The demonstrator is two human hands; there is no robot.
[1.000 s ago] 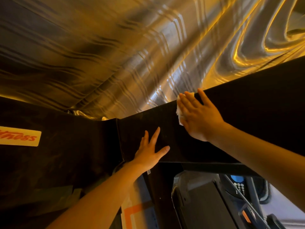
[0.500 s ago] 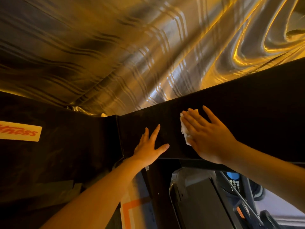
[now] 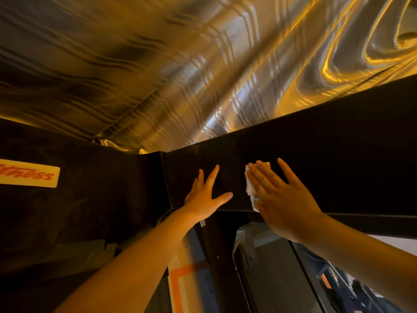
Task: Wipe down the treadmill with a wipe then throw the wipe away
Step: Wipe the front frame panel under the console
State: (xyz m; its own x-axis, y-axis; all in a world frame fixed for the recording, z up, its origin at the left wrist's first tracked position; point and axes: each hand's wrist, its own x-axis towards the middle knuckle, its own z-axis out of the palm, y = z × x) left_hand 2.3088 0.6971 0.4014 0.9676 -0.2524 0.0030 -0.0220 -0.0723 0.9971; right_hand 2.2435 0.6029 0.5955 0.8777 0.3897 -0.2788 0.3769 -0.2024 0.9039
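Grey deck: a grey treadmill base (image 3: pixel 266 267) sits at the lower centre of the frame, below both forearms.
Left hand: the left hand (image 3: pixel 204 199) lies flat on the black panel (image 3: pixel 338 159) at centre, fingers straight and spread, thumb out to the right.
Right hand: the right hand (image 3: pixel 283 199) presses the white wipe (image 3: pixel 250 188) against the same panel just to the right, fingers straight and slightly fanned.
Label: a yellow sticker (image 3: pixel 27 173) with red lettering sits at the left edge.
Background: rippled gold metallic wall (image 3: pixel 180 64) fills the upper frame.

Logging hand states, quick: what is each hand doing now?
Left hand: open, fingers spread flat on the black panel.
Right hand: open, pressing the wipe against it.
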